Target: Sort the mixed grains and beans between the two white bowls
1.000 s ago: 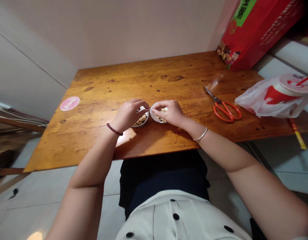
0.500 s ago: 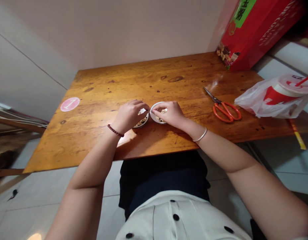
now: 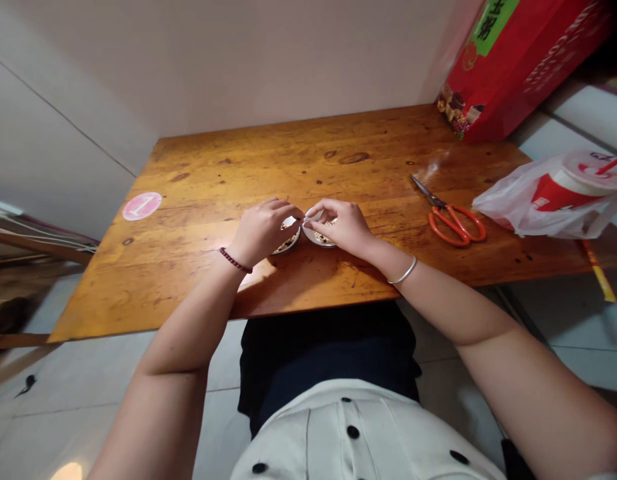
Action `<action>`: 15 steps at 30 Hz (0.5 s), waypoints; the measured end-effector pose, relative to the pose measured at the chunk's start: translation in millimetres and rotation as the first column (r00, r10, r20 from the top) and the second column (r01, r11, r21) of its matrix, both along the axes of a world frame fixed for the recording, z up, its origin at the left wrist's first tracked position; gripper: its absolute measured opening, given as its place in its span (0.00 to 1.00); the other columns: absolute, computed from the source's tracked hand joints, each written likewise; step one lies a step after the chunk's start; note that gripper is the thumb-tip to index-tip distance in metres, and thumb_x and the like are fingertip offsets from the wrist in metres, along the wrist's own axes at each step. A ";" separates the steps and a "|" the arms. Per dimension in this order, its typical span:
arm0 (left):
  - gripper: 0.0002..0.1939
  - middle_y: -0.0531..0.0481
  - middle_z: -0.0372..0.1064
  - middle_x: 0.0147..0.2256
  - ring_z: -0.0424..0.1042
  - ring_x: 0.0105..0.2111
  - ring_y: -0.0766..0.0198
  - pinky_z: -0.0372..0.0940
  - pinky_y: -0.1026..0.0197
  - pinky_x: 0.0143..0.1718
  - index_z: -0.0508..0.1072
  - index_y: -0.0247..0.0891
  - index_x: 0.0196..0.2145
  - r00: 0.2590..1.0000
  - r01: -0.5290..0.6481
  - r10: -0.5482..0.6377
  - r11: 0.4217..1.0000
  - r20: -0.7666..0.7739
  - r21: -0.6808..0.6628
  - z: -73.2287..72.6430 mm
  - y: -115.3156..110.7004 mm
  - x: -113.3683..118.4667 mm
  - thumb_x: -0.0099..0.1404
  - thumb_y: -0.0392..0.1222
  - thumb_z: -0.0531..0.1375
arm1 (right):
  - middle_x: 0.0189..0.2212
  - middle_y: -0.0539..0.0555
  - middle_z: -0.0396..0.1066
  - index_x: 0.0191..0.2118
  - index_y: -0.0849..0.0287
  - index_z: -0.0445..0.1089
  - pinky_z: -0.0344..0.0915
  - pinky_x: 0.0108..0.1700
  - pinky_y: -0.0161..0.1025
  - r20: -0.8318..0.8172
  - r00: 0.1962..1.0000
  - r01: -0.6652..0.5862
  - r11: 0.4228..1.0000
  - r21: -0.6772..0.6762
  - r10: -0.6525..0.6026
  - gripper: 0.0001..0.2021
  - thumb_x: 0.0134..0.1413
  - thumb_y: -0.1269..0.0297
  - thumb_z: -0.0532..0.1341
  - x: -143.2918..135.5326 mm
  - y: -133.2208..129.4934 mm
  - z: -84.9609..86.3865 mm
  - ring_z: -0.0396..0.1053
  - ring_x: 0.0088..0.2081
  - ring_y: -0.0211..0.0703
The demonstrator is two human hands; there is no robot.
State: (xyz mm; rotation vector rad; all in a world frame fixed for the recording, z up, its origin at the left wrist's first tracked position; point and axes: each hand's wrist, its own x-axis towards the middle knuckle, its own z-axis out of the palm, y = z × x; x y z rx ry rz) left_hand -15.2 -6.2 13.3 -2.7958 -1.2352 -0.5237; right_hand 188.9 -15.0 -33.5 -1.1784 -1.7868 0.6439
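Two small white bowls stand side by side near the front of the wooden table. My left hand (image 3: 262, 230) is over the left bowl (image 3: 299, 235) and covers much of it. My right hand (image 3: 341, 227) reaches over the right bowl (image 3: 309, 234). Both bowls hold small pale and dark pieces, like beads or beans. Thumb and fingertips of each hand are pinched together, and the two pinches nearly meet above the gap between the bowls. Something tiny and dark shows at the left fingertips; what either hand holds is too small to name.
Orange-handled scissors (image 3: 455, 223) lie on the wooden table (image 3: 268, 160), right of the bowls. Further right are a lidded cup (image 3: 568, 190) in a plastic bag and a red box (image 3: 513, 73). A round pink "1" sticker (image 3: 142, 206) is at the left.
My fingertips have come closer together above the bowls, and the right fingers have shifted slightly in their pinch. The bowls have stayed in place on the table.
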 end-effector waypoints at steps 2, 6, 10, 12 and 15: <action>0.09 0.46 0.76 0.39 0.72 0.41 0.57 0.64 0.60 0.40 0.78 0.40 0.41 1.000 -0.003 0.003 1.000 -0.003 0.006 0.0 -0.5 0.1 0.70 0.42 0.57 | 0.28 0.49 0.77 0.37 0.55 0.76 0.67 0.36 0.35 -0.011 1.000 0.000 1.000 -0.011 0.000 0.09 0.51 0.59 0.70 0.0 0.0 -0.2 0.76 0.32 0.41; 0.11 0.46 0.76 0.38 0.71 0.41 0.56 0.64 0.59 0.39 0.78 0.41 0.42 1.000 0.021 -0.020 1.000 -0.018 0.020 0.6 -1.8 0.7 0.71 0.44 0.57 | 0.27 0.49 0.76 0.37 0.54 0.75 0.66 0.34 0.35 -0.021 1.000 -0.003 1.000 -0.031 0.003 0.11 0.50 0.56 0.70 -0.9 -0.5 -1.7 0.75 0.31 0.41; 0.13 0.46 0.76 0.38 0.71 0.40 0.56 0.64 0.59 0.38 0.78 0.41 0.42 0.999 0.045 -0.044 0.998 -0.015 0.039 1.0 -2.3 1.2 0.72 0.46 0.55 | 0.26 0.48 0.76 0.38 0.54 0.75 0.66 0.33 0.35 -0.042 0.999 -0.007 0.999 -0.054 0.005 0.11 0.50 0.56 0.71 -1.8 -0.7 -3.8 0.75 0.30 0.41; 0.13 0.46 0.76 0.38 0.71 0.40 0.56 0.64 0.59 0.38 0.78 0.41 0.42 0.999 0.043 -0.043 0.998 -0.010 0.044 1.0 -2.3 1.5 0.72 0.46 0.55 | 0.26 0.48 0.76 0.40 0.53 0.76 0.66 0.33 0.35 -0.052 0.998 -0.021 0.997 -0.071 0.017 0.12 0.51 0.56 0.70 -1.7 -0.1 -4.7 0.75 0.29 0.40; 0.12 0.46 0.76 0.38 0.72 0.40 0.57 0.64 0.59 0.39 0.78 0.40 0.43 1.000 0.019 -0.020 0.998 0.010 0.052 0.5 -2.6 1.7 0.72 0.47 0.56 | 0.26 0.49 0.77 0.43 0.54 0.77 0.67 0.33 0.36 -0.032 0.999 0.000 0.997 -0.080 -0.003 0.15 0.50 0.54 0.70 -1.3 1.9 -5.8 0.75 0.29 0.41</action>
